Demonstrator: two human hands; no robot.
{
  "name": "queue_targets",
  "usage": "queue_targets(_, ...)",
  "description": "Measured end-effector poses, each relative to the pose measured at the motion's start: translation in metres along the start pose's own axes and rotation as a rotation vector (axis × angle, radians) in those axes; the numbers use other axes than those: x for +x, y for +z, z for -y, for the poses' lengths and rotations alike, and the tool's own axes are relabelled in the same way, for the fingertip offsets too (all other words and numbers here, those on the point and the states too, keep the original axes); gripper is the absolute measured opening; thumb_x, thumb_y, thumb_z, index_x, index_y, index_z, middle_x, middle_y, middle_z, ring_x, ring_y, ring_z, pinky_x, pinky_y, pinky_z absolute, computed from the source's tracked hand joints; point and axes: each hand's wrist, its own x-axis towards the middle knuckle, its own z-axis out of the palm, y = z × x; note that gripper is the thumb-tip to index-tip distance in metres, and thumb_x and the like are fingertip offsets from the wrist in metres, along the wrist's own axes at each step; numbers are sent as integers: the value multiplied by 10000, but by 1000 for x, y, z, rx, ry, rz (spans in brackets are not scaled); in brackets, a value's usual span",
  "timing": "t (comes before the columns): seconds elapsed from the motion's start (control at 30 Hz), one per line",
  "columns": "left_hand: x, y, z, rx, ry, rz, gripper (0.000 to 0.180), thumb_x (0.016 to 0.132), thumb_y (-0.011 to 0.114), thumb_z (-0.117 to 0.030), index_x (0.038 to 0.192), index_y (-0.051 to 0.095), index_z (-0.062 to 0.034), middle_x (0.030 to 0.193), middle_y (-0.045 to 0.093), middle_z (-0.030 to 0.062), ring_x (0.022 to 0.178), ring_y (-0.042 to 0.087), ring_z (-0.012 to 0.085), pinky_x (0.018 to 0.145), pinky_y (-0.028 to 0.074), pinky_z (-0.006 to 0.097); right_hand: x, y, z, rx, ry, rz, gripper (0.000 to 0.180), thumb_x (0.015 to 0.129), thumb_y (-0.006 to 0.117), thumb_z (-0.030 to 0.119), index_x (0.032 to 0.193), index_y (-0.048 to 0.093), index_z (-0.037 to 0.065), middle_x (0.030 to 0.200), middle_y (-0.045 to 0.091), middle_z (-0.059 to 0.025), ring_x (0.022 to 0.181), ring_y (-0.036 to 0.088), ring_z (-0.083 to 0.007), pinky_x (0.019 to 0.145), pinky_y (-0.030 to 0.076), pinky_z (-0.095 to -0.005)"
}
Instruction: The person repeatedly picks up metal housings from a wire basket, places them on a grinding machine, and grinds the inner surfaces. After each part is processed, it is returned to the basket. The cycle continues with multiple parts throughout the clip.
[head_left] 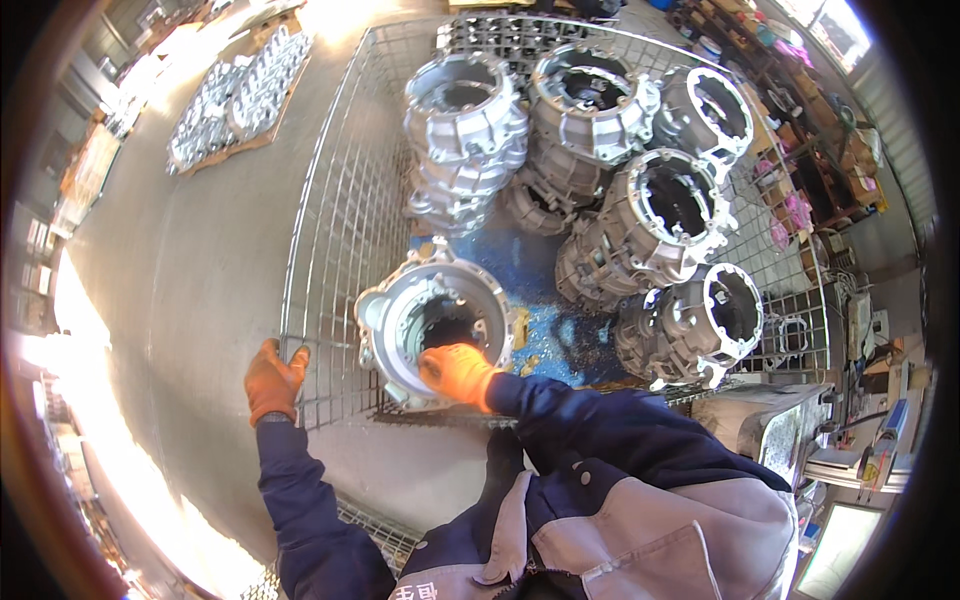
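My right hand [458, 372], in an orange glove, is curled over the near rim of the housing [432, 318], a round cast-aluminium bell with a wide open mouth. The fingers reach down into the bore, closed on the rim, though how firmly I cannot tell. The housing stands at the near left corner of the wire cage [335, 210], mouth up and tipped slightly toward me, so its long axis runs nearly upright, leaning back toward my chest. It sits directly under and just beyond my right hand, which makes that hand the one on it.

My left hand [272, 380], also gloved in orange, is left of the housing and apart from it, gripping the top wire of the cage's near left corner, fingers wrapped over the edge.

Beyond the housing, on the blue floor [520, 265] of the cage, I count seven more castings [672, 205] of the same kind in the top layer, some stacked on others beneath that I cannot count surely.

Outside the cage, far to its left, a wooden pallet [240, 95] on the concrete carries smaller silvery parts, too many and too small to number.
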Motion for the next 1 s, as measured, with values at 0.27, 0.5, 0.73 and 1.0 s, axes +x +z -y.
queue_targets(0.27, 122, 7, -76, -119, -46, -29, 501, 823, 688, -409, 1106, 650, 3, 957, 706, 249, 928, 679, 421, 814, 536, 485, 67, -225, -147, -403, 80, -384, 237, 821, 635, 237, 1004, 659, 89, 827, 692, -180, 797, 675, -393, 738, 543, -467)
queue_targets(0.5, 134, 28, -71, -80, -162, -87, 295, 877, 631, -339, 921, 663, -49, 797, 686, 231, 787, 665, 440, 711, 522, 507, 161, -351, -248, -1002, 349, -469, 660, 763, 732, 353, 1312, 514, 61, 1354, 528, -170, 1328, 431, -365, 1163, 240, -523)
queue_targets(0.73, 121, 10, -93, -86, -138, -99, 228, 899, 609, -283, 927, 652, -60, 799, 682, 216, 806, 659, 436, 735, 514, 499, 212, -395, -271, -738, 609, -88, 494, 760, 754, 437, 1158, 683, 153, 1119, 708, -129, 1076, 657, -334, 973, 466, -470)
queue_targets(1.0, 123, 15, -87, -87, -97, -132, 260, 908, 593, -324, 957, 671, -81, 845, 690, 228, 843, 659, 454, 757, 519, 520, 196, -509, -243, -332, 507, -350, 625, 734, 770, 598, 1058, 737, 65, 997, 735, -140, 923, 697, -298, 825, 529, -384)
